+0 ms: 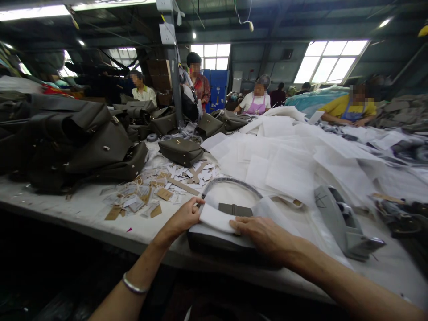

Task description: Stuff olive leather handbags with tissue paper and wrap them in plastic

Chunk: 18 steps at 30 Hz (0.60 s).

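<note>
A dark handbag (214, 246) lies at the table's front edge, directly before me, its wrapped handle (230, 180) arching up behind it. Across its top stretches a small white padding sheet (216, 218), bent in a slight curve. My left hand (187, 216) is closed at the sheet's left end, the index fingertip close to the foot of the handle. The right end is pinched between thumb and fingers of my right hand (256, 229). Behind the sheet shows a dark olive flap or strap piece (236, 209). Thin white wrapping (270, 209) lies beside the bag.
Hang tags (133, 198) are scattered at left, near a heap of dark bags (67, 138). One small bag (180, 150) sits farther back. White sheets (284, 156) pile up at right beside a grey tape dispenser (341, 218). Several people work across the table near a post (174, 67).
</note>
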{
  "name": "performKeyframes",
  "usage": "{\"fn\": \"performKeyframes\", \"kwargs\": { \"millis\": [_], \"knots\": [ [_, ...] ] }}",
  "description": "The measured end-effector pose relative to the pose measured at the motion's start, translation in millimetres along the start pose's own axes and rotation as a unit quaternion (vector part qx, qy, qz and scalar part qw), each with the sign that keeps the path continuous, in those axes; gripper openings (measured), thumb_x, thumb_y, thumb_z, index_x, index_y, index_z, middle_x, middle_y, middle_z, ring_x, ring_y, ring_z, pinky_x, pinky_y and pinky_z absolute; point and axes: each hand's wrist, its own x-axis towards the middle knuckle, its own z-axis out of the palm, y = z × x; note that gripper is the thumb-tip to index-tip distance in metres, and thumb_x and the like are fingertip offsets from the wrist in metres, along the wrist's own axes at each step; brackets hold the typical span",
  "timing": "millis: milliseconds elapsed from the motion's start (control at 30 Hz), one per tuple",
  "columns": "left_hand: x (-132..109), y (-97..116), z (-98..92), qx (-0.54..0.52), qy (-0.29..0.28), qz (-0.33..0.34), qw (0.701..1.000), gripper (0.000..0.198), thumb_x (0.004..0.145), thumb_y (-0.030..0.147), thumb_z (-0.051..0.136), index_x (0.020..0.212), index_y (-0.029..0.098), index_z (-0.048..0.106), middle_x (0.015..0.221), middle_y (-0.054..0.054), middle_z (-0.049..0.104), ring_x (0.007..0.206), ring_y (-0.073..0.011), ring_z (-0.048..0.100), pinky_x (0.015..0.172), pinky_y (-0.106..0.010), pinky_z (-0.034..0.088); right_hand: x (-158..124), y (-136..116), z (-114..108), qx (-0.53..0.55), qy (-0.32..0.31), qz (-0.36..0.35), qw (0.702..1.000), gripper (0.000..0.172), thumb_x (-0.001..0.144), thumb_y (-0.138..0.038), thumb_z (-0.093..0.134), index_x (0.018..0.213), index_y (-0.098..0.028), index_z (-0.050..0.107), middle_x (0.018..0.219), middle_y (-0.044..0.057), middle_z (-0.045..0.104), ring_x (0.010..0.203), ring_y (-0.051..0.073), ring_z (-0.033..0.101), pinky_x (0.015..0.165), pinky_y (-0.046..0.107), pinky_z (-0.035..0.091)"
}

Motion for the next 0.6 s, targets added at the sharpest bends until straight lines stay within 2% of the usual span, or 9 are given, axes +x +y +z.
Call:
{"fn": "performKeyframes", "kwargs": {
  "millis": [100,233,367,433,500,533,567,600],
  "knots": [
    [1.6,-5.3,-3.7,-0.02,-0.016,-0.001,1.0,0.056,0.071,0.042,0.065,0.115,0.012,0.049,0.057,0.012,0.034,0.05,-0.0078,0.028,0.048,-0.02,0.019,-3.9,-5.5,3.4,0.008,-0.041,-0.001,0.999,0.039,0.086,-0.002,0.046,0.116,-0.022,0.061,0.102,0.006,0.072,0.083,0.018,0.07,0.069,0.024,0.052],
    [3.8,-17.8,-1.3,-0.023,-0.014,0.002,1.0,0.058,0.072,0.046,0.066,0.117,0.013,0.049,0.057,0.012,0.034,0.05,-0.0077,0.03,0.048,-0.02,0.021,-13.6,-10.6,18.0,-0.025,-0.022,-0.002,0.999,0.045,0.086,-0.002,0.046,0.126,-0.019,0.055,0.114,0.01,0.069,0.093,0.021,0.07,0.076,0.028,0.055],
    [-1.5,-23.1,1.3,0.011,0.016,0.004,1.0,0.053,0.074,0.041,0.064,0.117,0.013,0.05,0.057,0.012,0.035,0.051,-0.0095,0.035,0.05,-0.021,0.026,-24.6,-18.6,49.5,-0.115,0.03,0.012,0.993,0.051,0.082,-0.001,0.049,0.131,-0.016,0.053,0.125,0.014,0.065,0.106,0.028,0.066,0.086,0.039,0.057],
    [-11.7,-12.3,2.7,0.066,0.074,0.016,0.995,0.049,0.076,0.035,0.065,0.118,0.014,0.051,0.06,0.009,0.041,0.056,-0.0125,0.043,0.055,-0.023,0.034,-28.7,-25.0,67.2,-0.16,0.074,0.03,0.984,0.053,0.08,-0.002,0.051,0.132,-0.015,0.053,0.129,0.015,0.063,0.11,0.033,0.064,0.089,0.047,0.056],
    [-24.7,8.3,8.2,0.177,0.175,0.1,0.963,0.041,0.081,0.027,0.06,0.119,0.016,0.054,0.073,0.003,0.055,0.072,-0.0179,0.055,0.069,-0.03,0.044,-30.7,-31.4,80.7,-0.181,0.106,0.043,0.977,0.053,0.08,-0.003,0.053,0.132,-0.014,0.053,0.131,0.016,0.062,0.111,0.036,0.063,0.089,0.052,0.055],
    [-30.6,20.0,13.7,0.241,0.219,0.17,0.93,0.037,0.084,0.023,0.056,0.121,0.017,0.054,0.086,-0.002,0.062,0.085,-0.0207,0.059,0.08,-0.034,0.046,-30.9,-34.1,85.1,-0.185,0.115,0.048,0.975,0.053,0.081,-0.004,0.053,0.132,-0.013,0.054,0.131,0.016,0.062,0.112,0.037,0.062,0.09,0.053,0.055],
    [-35.0,30.5,21.2,0.296,0.237,0.249,0.891,0.036,0.088,0.019,0.051,0.124,0.018,0.054,0.102,-0.006,0.065,0.1,-0.0228,0.059,0.091,-0.038,0.045,-30.6,-36.2,87.9,-0.187,0.12,0.052,0.974,0.052,0.081,-0.005,0.053,0.132,-0.012,0.054,0.131,0.017,0.062,0.112,0.037,0.062,0.09,0.054,0.054],
    [-37.4,38.4,30.6,0.337,0.223,0.319,0.857,0.037,0.091,0.016,0.046,0.128,0.017,0.052,0.117,-0.009,0.064,0.114,-0.0234,0.056,0.1,-0.04,0.043,-30.1,-37.6,89.3,-0.187,0.124,0.056,0.973,0.05,0.082,-0.005,0.053,0.132,-0.011,0.054,0.13,0.017,0.062,0.112,0.038,0.061,0.091,0.055,0.054]
  ]
}}
